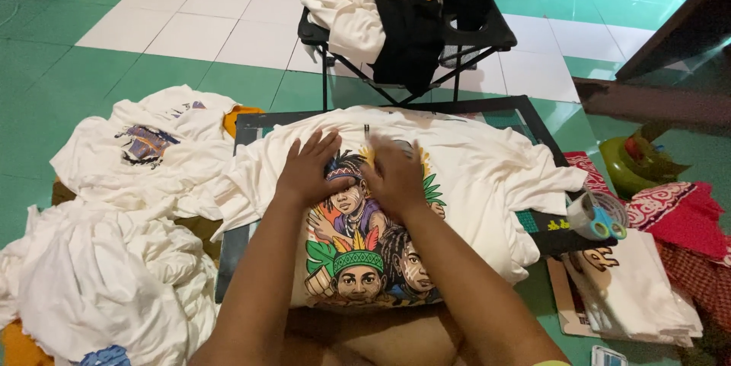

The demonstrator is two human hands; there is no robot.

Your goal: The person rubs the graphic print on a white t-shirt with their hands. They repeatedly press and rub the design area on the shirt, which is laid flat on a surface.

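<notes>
Fingers (326,145) of left hand (308,172) spread flat, gripping nothing, pressed on colourful print of white T-shirt (472,168); right hand (396,175) flat and blurred just beside, also on print. Shirt draped over dark board (533,126); heaped white shirts (114,274) left; tape roll (585,214) right

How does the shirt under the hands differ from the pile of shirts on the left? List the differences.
The shirt under the hands lies spread flat on the board; the pile of shirts is crumpled on the floor. The spread shirt's colourful print faces up in full; the pile's prints are mostly hidden. Both are white.
</notes>
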